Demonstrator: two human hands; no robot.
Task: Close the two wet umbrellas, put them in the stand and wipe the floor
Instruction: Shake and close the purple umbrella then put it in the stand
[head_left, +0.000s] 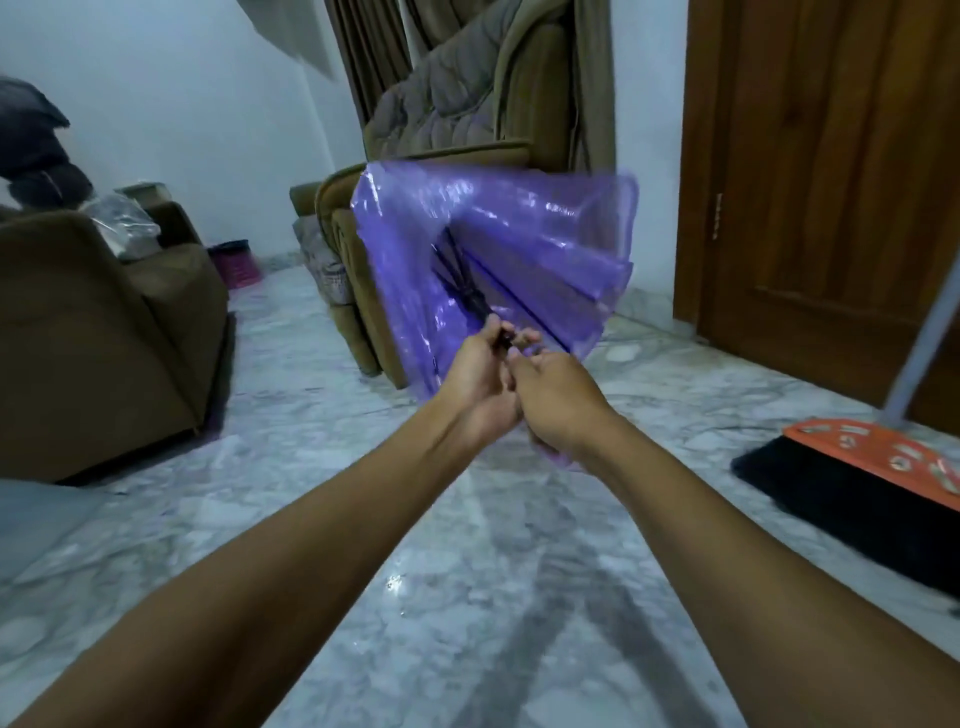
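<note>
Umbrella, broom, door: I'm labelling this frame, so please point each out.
umbrella (519, 244), head view, on the purple canopy.
broom (872, 457), head view, on its orange head.
door (831, 156), head view, on the wood panel.

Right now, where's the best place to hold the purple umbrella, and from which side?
Hold the purple umbrella by its dark shaft at the narrow end, coming from the near side. The thin canopy fans out wide and away from you, so only the stiff shaft looks firm enough to hold. The left hand and right hand both hold it there.
</note>
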